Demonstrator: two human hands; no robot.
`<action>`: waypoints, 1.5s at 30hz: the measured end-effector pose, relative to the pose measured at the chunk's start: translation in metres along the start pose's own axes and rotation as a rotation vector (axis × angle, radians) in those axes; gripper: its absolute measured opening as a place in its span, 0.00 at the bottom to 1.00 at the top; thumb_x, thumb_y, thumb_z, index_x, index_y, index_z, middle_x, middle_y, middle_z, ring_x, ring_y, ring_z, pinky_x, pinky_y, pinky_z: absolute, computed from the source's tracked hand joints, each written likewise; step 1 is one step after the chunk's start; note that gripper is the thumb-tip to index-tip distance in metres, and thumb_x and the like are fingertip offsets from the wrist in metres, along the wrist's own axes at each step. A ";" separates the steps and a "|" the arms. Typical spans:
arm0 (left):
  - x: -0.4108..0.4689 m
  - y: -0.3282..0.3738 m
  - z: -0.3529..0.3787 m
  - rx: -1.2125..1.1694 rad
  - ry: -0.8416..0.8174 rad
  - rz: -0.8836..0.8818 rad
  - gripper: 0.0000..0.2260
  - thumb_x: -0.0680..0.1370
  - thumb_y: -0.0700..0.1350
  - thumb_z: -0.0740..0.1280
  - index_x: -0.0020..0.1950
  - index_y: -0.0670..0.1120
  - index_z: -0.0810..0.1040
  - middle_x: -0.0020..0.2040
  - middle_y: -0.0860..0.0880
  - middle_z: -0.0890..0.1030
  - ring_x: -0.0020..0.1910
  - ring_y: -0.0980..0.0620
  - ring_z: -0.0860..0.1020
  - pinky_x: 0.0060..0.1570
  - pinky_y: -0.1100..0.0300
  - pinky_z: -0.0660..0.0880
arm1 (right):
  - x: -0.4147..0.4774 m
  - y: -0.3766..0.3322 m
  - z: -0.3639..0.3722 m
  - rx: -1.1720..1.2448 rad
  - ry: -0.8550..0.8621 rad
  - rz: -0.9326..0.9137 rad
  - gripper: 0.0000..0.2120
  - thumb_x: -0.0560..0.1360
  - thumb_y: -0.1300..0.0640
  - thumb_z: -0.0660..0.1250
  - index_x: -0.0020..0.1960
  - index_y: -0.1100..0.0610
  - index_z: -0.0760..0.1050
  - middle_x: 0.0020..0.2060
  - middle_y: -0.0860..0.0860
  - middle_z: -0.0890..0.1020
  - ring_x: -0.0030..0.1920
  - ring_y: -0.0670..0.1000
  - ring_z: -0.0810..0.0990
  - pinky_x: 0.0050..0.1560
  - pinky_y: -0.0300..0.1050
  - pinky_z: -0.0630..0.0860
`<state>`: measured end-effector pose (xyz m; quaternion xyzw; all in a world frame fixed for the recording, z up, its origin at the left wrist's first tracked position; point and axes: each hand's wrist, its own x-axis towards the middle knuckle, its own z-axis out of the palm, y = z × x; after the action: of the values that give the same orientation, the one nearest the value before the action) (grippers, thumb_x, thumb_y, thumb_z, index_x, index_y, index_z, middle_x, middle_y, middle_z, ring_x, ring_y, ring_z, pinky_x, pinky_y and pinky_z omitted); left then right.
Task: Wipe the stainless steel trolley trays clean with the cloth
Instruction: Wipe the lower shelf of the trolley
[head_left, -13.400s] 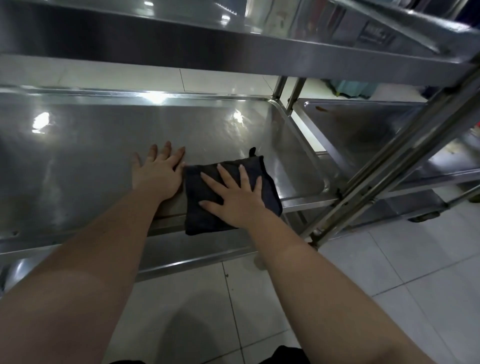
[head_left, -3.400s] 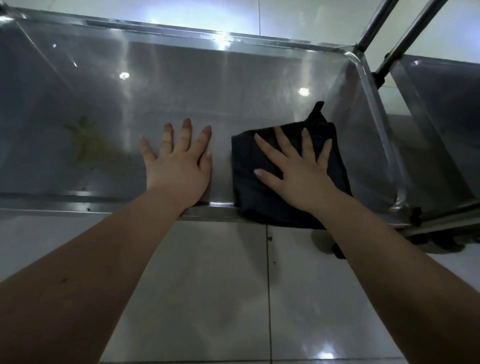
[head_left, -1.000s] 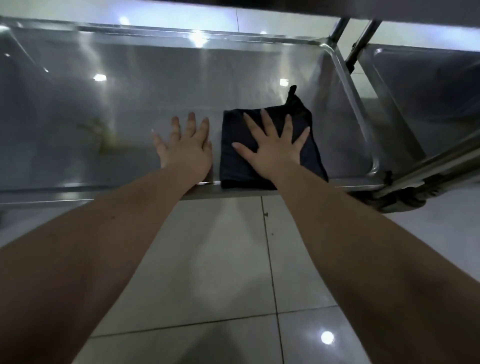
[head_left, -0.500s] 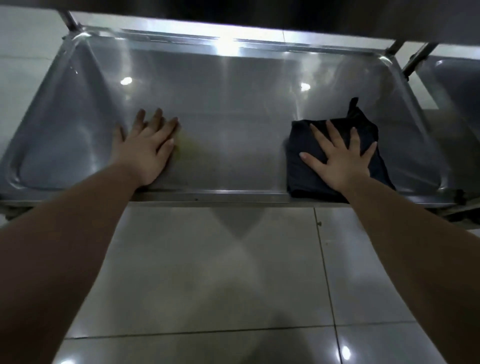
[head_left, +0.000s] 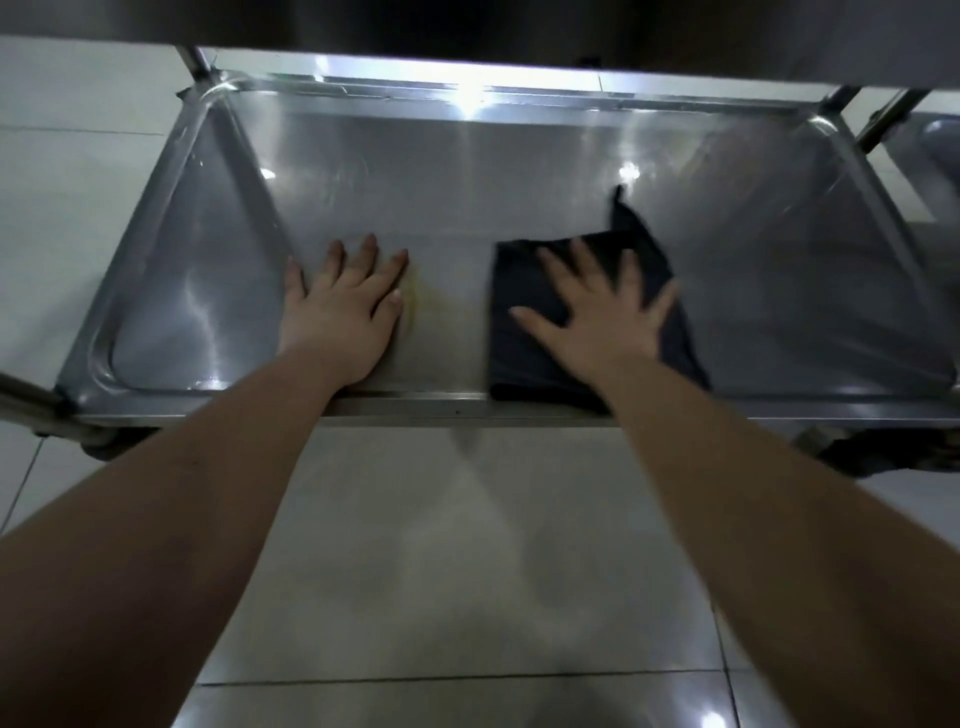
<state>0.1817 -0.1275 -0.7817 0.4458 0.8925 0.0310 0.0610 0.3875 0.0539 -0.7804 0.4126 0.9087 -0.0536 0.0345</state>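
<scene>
The trolley's lowest stainless steel tray spans the view below me. A folded dark cloth lies on it right of centre, reaching the front rim. My right hand presses flat on the cloth with fingers spread, and it looks motion-blurred. My left hand rests flat on the bare tray left of centre, holding nothing. A faint yellowish stain shows on the steel between my left hand and the cloth.
The dark underside of the shelf above overhangs the top of the view. Upright posts stand at the tray's far corners. Part of a second trolley is at the far right. Casters sit on the pale tiled floor.
My right hand has slid the cloth leftwards along the tray, towards the stain and my left hand. My left hand stays planted in the same spot.
</scene>
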 end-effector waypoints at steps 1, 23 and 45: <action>-0.001 0.002 -0.001 -0.003 -0.002 -0.001 0.23 0.83 0.57 0.43 0.78 0.64 0.46 0.81 0.55 0.47 0.79 0.47 0.45 0.73 0.36 0.43 | -0.001 0.031 -0.004 0.001 -0.010 0.056 0.40 0.65 0.19 0.40 0.75 0.29 0.42 0.79 0.39 0.45 0.78 0.61 0.41 0.66 0.77 0.36; -0.006 0.006 0.001 -0.039 0.018 0.008 0.23 0.83 0.56 0.44 0.79 0.63 0.47 0.81 0.55 0.47 0.79 0.48 0.45 0.74 0.38 0.39 | -0.012 0.043 -0.009 0.016 -0.039 0.109 0.37 0.68 0.20 0.44 0.75 0.29 0.41 0.79 0.38 0.45 0.78 0.58 0.40 0.67 0.77 0.37; -0.012 -0.096 -0.014 -0.006 -0.009 -0.080 0.24 0.82 0.59 0.44 0.79 0.61 0.48 0.81 0.53 0.49 0.79 0.45 0.44 0.74 0.37 0.41 | -0.016 -0.074 0.012 0.009 -0.051 -0.015 0.41 0.63 0.17 0.33 0.72 0.28 0.32 0.78 0.40 0.38 0.76 0.62 0.33 0.62 0.78 0.29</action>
<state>0.1114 -0.1949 -0.7775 0.4095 0.9094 0.0291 0.0673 0.3422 -0.0077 -0.7857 0.4043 0.9103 -0.0686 0.0555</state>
